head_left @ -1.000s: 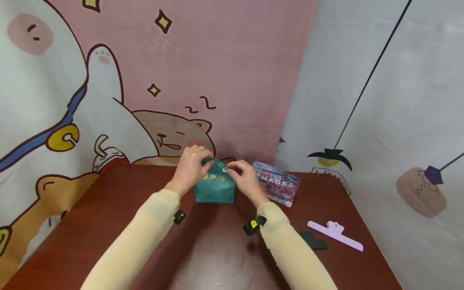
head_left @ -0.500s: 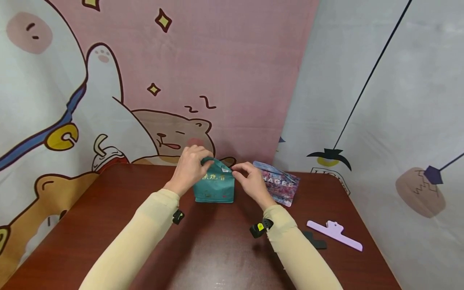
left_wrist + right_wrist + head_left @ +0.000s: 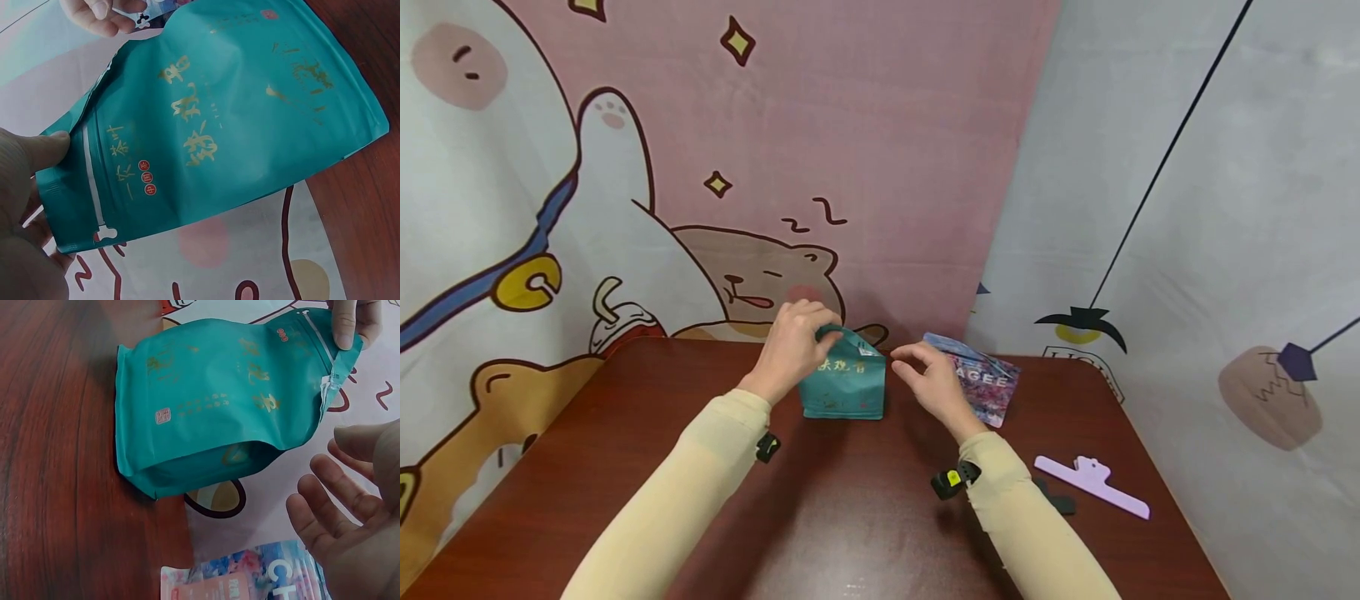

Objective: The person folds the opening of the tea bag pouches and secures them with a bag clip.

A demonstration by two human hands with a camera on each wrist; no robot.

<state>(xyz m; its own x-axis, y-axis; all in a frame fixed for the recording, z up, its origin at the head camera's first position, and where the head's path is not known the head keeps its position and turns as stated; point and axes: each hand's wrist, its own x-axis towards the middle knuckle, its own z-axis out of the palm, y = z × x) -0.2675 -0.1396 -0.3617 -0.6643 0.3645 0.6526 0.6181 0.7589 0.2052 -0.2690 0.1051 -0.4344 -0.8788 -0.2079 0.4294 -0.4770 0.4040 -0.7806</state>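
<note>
- Head view, clock centred on the teal bag (image 3: 846,390): we see the left hand (image 3: 793,346) at ten o'clock, its thumb and fingers pinching the bag's top edge.
- The bag stands on the brown table (image 3: 820,517), gold characters (image 3: 842,367) facing us; the left wrist view shows a pale strip (image 3: 92,172) across its top.
- At three o'clock, apart from the bag, we find the right hand (image 3: 936,383), thumb and fingers relaxed and parted.
- Behind that hand, also toward three, we see a colourful pouch (image 3: 988,393).
- Toward four we make out a dark flat piece (image 3: 1062,504), partly hidden by the right sleeve (image 3: 1037,525), then a lilac clip (image 3: 1093,483).
</note>
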